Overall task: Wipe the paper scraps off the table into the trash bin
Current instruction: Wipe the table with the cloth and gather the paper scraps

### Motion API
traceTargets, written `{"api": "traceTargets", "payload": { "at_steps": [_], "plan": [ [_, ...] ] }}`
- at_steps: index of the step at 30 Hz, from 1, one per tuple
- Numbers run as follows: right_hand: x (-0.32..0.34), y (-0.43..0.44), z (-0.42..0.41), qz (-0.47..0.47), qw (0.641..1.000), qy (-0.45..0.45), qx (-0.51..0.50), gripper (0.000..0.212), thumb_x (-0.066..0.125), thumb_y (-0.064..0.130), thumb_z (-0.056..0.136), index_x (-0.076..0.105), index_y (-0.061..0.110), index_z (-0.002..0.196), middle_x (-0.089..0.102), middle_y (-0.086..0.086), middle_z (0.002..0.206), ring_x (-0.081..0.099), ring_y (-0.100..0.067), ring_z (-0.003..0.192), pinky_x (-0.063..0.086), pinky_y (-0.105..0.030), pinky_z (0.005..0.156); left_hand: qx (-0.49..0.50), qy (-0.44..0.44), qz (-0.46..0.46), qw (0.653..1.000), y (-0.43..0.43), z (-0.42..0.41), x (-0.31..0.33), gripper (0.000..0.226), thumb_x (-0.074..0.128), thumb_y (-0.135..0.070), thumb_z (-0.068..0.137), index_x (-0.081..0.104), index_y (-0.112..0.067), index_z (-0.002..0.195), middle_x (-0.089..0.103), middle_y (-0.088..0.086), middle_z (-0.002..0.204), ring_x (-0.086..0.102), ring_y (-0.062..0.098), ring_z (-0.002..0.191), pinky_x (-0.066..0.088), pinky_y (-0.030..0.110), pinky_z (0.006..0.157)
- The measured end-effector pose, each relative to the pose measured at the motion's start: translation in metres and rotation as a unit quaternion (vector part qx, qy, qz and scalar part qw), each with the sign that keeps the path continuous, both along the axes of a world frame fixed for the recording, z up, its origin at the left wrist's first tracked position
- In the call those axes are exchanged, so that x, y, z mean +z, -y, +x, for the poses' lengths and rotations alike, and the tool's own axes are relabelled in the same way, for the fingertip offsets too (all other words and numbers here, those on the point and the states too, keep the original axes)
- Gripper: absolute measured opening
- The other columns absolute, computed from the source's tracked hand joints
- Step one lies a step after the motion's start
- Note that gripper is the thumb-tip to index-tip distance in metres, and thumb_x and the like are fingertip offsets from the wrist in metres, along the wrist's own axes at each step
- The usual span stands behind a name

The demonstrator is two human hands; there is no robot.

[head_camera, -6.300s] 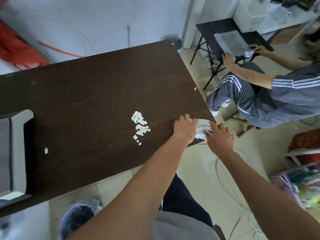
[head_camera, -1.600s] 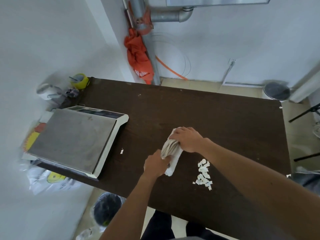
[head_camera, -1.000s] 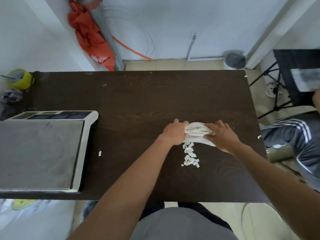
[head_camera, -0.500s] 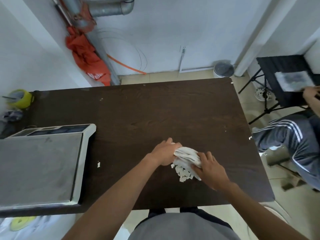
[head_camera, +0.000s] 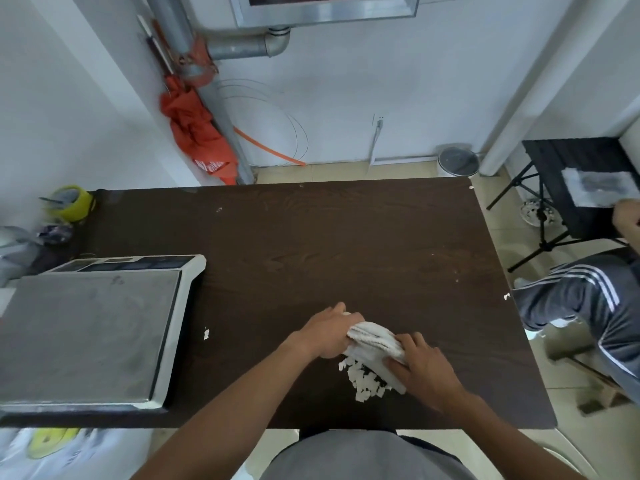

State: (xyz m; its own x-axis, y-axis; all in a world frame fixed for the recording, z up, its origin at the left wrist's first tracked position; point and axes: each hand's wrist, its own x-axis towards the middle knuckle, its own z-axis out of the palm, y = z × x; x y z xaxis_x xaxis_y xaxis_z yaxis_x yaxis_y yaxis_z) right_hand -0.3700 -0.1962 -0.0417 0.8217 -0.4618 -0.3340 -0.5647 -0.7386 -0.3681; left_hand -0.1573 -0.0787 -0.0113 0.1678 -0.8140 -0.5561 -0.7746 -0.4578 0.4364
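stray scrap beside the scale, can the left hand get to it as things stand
Probably yes: the stray scrap lies on bare table between the scale and the left hand, nothing between them, though that hand grips the cloth.

Ends of the cloth (head_camera: 372, 341) hidden under my left hand (head_camera: 327, 336) and right hand (head_camera: 424, 367), some paper scraps (head_camera: 367, 381) covered by the cloth, scale (head_camera: 86, 334) cut off on the left, blurry bag (head_camera: 52, 448) below it, sitting person (head_camera: 588, 306) cut off on the right
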Motion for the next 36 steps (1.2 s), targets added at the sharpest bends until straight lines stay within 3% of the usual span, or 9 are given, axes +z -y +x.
{"api": "traceTargets", "payload": {
  "at_steps": [6,16,19,22,26,30,36],
  "plan": [
    [0.020,0.030,0.033,-0.058,0.998,0.021,0.031,0.046,0.046,0.052,0.096,0.049,0.025,0.133,0.050,0.005,0.111,0.059,-0.018,0.090,0.040,-0.032,0.079,0.030,0.029,-0.034,0.999,0.017,0.025,0.016,0.033,0.057,-0.026,0.100,0.049,-0.035,0.131,0.043,0.001,0.114,0.052,0.026,0.107,0.050,0.043,0.092],
    [0.038,0.044,0.091,-0.087,0.993,0.024,0.079,0.048,0.043,0.054,0.097,0.043,0.029,0.139,0.049,0.003,0.115,0.058,-0.020,0.102,0.039,-0.035,0.088,0.090,0.061,-0.038,0.993,0.006,0.061,0.026,0.034,0.060,-0.031,0.099,0.050,-0.031,0.132,0.047,0.004,0.117,0.059,0.025,0.098,0.053,0.042,0.089],
    [0.030,0.041,0.102,-0.076,0.992,-0.034,0.096,0.051,0.043,0.056,0.097,0.042,0.030,0.141,0.049,0.000,0.123,0.057,-0.023,0.111,0.040,-0.038,0.091,0.110,0.040,0.005,0.993,-0.003,0.057,0.019,0.033,0.058,-0.035,0.100,0.050,-0.027,0.131,0.051,0.008,0.121,0.061,0.029,0.101,0.053,0.044,0.090],
    [0.028,0.042,0.109,-0.001,0.987,-0.113,0.116,0.050,0.048,0.056,0.094,0.046,0.032,0.138,0.051,-0.001,0.128,0.057,-0.025,0.116,0.041,-0.039,0.095,0.100,-0.022,0.064,0.993,-0.011,0.054,0.014,0.032,0.058,-0.037,0.098,0.056,-0.017,0.123,0.063,0.007,0.117,0.063,0.028,0.102,0.051,0.043,0.084],
    [0.027,0.051,0.107,0.048,0.993,-0.078,0.075,0.045,0.051,0.059,0.091,0.055,0.035,0.129,0.055,0.005,0.121,0.058,-0.020,0.112,0.044,-0.037,0.094,0.169,-0.102,0.063,0.978,-0.021,0.057,0.010,0.033,0.060,-0.046,0.095,0.057,-0.020,0.117,0.061,0.001,0.106,0.060,0.021,0.091,0.048,0.038,0.078],
    [0.027,0.052,0.109,-0.014,0.996,-0.049,0.071,0.044,0.047,0.056,0.095,0.052,0.033,0.133,0.055,0.005,0.123,0.056,-0.022,0.114,0.042,-0.038,0.092,0.185,-0.037,0.007,0.982,-0.014,0.052,0.008,0.039,0.058,-0.044,0.099,0.054,-0.025,0.133,0.061,0.006,0.118,0.060,0.027,0.107,0.049,0.040,0.088],
    [0.031,0.053,0.108,0.012,0.996,-0.064,0.065,0.043,0.049,0.061,0.091,0.056,0.034,0.125,0.057,0.006,0.120,0.056,-0.020,0.112,0.040,-0.037,0.092,0.210,-0.119,0.043,0.970,-0.021,0.057,0.002,0.026,0.061,-0.045,0.093,0.060,-0.025,0.110,0.066,0.001,0.104,0.063,0.023,0.096,0.049,0.038,0.080]
  ]
}}
